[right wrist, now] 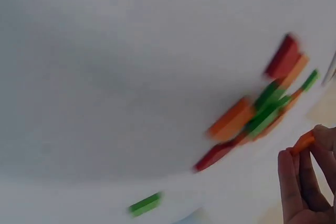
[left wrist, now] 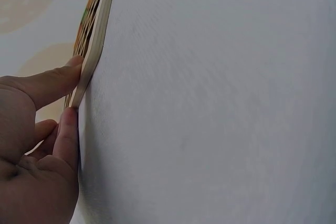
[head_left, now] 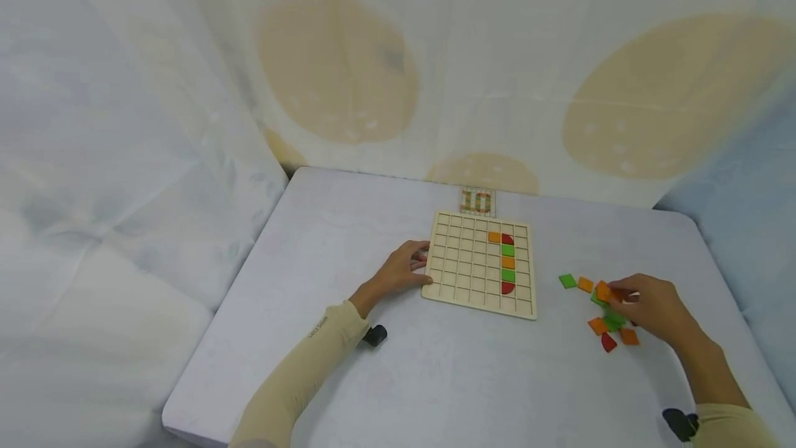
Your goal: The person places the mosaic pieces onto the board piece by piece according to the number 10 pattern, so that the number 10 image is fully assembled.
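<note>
A wooden grid board [head_left: 460, 261] lies on the table, with a line of orange, green and red tiles [head_left: 508, 262] set in squares toward its right side. My left hand [head_left: 398, 268] grips the board's left edge; in the left wrist view the thumb [left wrist: 60, 81] is on the gridded face and a finger [left wrist: 66, 135] lies against the rim. Off to the right, my right hand [head_left: 659, 306] pinches an orange tile [right wrist: 303, 143] between thumb and fingertips, over a loose pile of tiles. Within that pile are green tiles [head_left: 614, 321], orange tiles [head_left: 629, 337] and a red rounded tile [head_left: 608, 343].
Behind the board lies a small pattern card [head_left: 478, 202] showing a coloured grid design. The white-covered table [head_left: 348, 213] meets a hanging cloth backdrop [head_left: 485, 109] at its far edge. A black device [head_left: 375, 335] sits by the left wrist, another black device [head_left: 680, 424] by the right.
</note>
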Available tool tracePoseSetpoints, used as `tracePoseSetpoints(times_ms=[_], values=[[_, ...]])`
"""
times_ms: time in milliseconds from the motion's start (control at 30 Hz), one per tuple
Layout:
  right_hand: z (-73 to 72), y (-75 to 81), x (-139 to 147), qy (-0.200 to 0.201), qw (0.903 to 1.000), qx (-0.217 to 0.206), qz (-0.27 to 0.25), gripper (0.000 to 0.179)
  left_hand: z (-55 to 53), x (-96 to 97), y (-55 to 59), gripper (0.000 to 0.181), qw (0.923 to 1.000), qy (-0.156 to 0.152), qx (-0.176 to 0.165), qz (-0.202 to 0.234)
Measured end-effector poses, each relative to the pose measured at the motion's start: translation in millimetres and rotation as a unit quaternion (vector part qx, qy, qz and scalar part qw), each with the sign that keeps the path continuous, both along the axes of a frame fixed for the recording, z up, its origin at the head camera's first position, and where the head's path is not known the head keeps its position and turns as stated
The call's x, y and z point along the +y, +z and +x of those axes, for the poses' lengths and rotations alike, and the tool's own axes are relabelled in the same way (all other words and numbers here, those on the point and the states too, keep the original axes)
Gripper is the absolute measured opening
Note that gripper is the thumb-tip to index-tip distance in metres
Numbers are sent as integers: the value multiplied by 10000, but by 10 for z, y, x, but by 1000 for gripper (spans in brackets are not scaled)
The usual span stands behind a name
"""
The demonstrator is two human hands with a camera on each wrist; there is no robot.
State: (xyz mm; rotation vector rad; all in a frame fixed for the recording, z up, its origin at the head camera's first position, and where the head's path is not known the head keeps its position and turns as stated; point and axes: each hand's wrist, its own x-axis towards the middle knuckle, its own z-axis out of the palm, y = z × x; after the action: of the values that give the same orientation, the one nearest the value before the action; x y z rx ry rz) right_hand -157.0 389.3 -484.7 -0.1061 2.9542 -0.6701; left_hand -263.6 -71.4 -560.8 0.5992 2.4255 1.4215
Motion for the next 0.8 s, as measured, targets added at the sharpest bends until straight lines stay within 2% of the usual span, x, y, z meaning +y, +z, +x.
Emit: tracePoseSetpoints(times_ms=[133, 333, 467, 600, 800], values=[[-187, 3, -394, 336, 9989, 304, -148, 37, -2, -8, 15, 84, 10000, 44, 20, -46], [-390, -54, -998, 838, 9950, 350, -413, 36, -4, 6, 10, 83, 10000, 9, 52, -81], [-446, -141, -1307, 1317, 9878, 516, -657, 30, -2, 10, 10, 83, 10000, -28, 56, -3], [-462, -190, -1492, 1718, 9797, 582, -859, 26, -10, 17, -14, 83, 9999, -67, 71, 75], [-503, -211, -1638, 1779, 9806, 272, -783, 30, -21, 4, -3, 83, 10000, -27, 75, 56]])
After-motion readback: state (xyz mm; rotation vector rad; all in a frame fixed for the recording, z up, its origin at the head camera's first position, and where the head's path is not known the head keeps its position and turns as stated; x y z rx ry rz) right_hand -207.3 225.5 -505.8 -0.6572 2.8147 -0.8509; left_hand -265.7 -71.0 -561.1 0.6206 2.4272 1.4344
